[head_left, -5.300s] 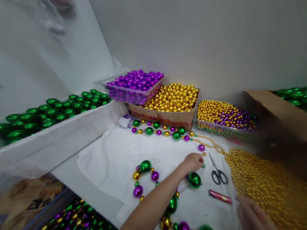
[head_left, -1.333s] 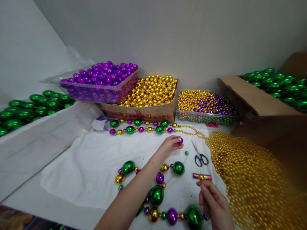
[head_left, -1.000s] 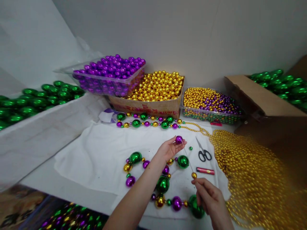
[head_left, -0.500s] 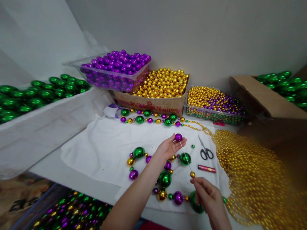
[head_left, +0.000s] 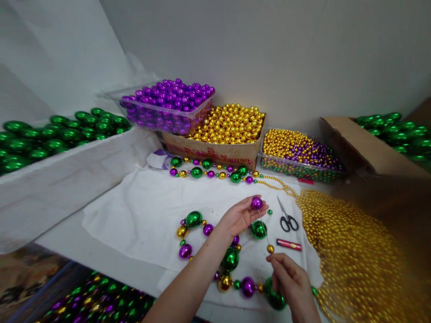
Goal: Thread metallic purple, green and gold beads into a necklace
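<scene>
My left hand (head_left: 239, 216), palm up, has its fingers closed around a shiny purple bead (head_left: 256, 203). From that bead a thin white string (head_left: 264, 229) runs down to a small gold bead (head_left: 270, 248). Just below the gold bead, my right hand (head_left: 292, 279) pinches the string between thumb and fingertips. Under my left forearm winds a strand of large green, purple and gold beads, including a green bead (head_left: 230, 259) and a purple bead (head_left: 248, 287); the arm hides part of it. A big green bead (head_left: 274, 294) lies partly behind my right hand.
Scissors (head_left: 287, 220), a red lighter (head_left: 288, 245) and a loose small green bead (head_left: 270, 211) lie on the white cloth (head_left: 128, 215). Behind stand a purple-bead tub (head_left: 168, 117), a gold-bead carton (head_left: 215, 152) and a mixed-bead tub (head_left: 303, 167). Gold bead strands (head_left: 353, 251) pile up at right.
My left hand has moved slightly right and down in the picture with the purple bead, so the string span looks shorter. The right hand keeps its pinch; the whole view has shifted slightly.
</scene>
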The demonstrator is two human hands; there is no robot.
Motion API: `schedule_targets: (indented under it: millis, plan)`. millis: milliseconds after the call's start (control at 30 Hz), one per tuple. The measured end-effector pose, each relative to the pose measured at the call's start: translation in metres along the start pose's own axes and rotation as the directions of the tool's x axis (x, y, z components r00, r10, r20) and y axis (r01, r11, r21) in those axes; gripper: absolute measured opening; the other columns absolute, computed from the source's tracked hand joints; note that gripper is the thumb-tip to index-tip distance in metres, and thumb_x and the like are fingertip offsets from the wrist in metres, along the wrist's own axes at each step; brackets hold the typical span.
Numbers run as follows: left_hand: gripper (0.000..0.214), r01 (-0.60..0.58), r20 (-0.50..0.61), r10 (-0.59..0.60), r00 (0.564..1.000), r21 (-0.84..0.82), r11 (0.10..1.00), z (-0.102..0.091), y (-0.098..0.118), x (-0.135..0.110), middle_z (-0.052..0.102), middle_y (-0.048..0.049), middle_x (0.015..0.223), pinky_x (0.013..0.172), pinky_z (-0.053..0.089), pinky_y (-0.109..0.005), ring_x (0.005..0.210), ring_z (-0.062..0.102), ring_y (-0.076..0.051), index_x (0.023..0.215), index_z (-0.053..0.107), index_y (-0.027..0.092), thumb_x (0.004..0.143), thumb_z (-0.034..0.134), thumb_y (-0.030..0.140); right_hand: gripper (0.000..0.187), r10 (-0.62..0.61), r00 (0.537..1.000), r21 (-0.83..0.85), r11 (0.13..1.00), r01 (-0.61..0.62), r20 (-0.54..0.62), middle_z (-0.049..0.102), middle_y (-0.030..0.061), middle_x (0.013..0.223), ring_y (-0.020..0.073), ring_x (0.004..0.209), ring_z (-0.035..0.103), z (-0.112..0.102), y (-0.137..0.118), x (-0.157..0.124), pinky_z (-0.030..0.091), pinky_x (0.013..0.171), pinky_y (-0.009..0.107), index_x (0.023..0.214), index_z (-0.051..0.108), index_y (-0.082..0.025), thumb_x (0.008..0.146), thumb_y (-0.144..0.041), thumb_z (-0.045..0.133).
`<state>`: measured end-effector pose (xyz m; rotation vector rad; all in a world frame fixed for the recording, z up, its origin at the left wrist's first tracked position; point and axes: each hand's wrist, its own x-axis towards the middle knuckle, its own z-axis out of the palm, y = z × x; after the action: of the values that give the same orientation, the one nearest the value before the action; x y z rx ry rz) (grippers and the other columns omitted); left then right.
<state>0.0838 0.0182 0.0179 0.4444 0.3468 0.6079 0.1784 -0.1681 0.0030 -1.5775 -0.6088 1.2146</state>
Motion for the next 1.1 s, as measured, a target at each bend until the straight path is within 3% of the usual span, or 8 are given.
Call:
schedule_targets:
  millis: [233,567,867,1000,1100]
  plan:
    - [0.027,-0.04,0.068,0.04,0.997,-0.014,0.999,0.005,0.0,-0.003,0.065,-0.0161,0.11,0.104,0.037,-0.041,0.108,0.06,-0.025,0.114,0.057,0.01,0.088,0.051,0.017,0.046,-0.063,0.994,0.044,0.997,0.067,-0.087,0.042,-0.0044,0.045,0.0049,0.042,0.029,0.005,0.001,-0.005,0.015,0.042,0.019,0.09,0.064,-0.013,0.076,-0.056,0.06]
    - [0.022,-0.068,0.046,0.068,0.997,-0.007,0.998,0.002,-0.007,-0.002,0.066,-0.0159,0.108,0.101,0.04,-0.042,0.105,0.062,-0.027,0.107,0.058,0.01,0.088,0.051,0.018,0.047,-0.06,0.996,0.005,0.998,0.06,-0.069,0.041,-0.0051,0.048,0.0064,0.044,0.033,0.002,0.0,0.002,0.02,0.042,0.019,0.094,0.062,-0.013,0.075,-0.056,0.062]
    - [0.023,0.06,0.155,-0.088,0.984,0.18,0.982,0.021,-0.02,-0.014,0.065,-0.0144,0.107,0.091,0.045,-0.04,0.099,0.064,-0.026,0.104,0.06,0.013,0.083,0.061,0.021,0.038,-0.181,0.974,0.045,0.981,0.189,-0.137,0.048,-0.0057,0.051,0.0052,0.039,0.027,0.011,-0.012,0.023,0.017,0.038,0.018,0.091,0.052,-0.017,0.078,-0.052,0.059]
    - [0.019,-0.01,0.064,-0.01,0.998,0.318,0.948,0.03,-0.021,-0.009,0.065,-0.014,0.108,0.085,0.045,-0.032,0.101,0.062,-0.024,0.09,0.066,0.012,0.078,0.067,0.027,0.036,-0.236,0.957,0.026,0.97,0.243,-0.17,0.055,-0.0042,0.058,0.0076,0.041,0.036,0.0,-0.014,0.03,0.027,0.039,0.02,0.096,0.047,-0.019,0.079,-0.049,0.058]
    - [0.024,-0.058,0.014,0.057,0.998,0.426,0.903,0.04,-0.02,-0.003,0.065,-0.0144,0.112,0.089,0.043,-0.032,0.105,0.059,-0.023,0.09,0.069,0.012,0.08,0.064,0.033,0.044,-0.282,0.945,-0.046,0.959,0.279,-0.167,0.064,0.0043,0.085,0.015,0.065,0.056,-0.018,-0.018,0.03,0.044,0.055,0.027,0.112,0.051,-0.019,0.076,-0.043,0.062]
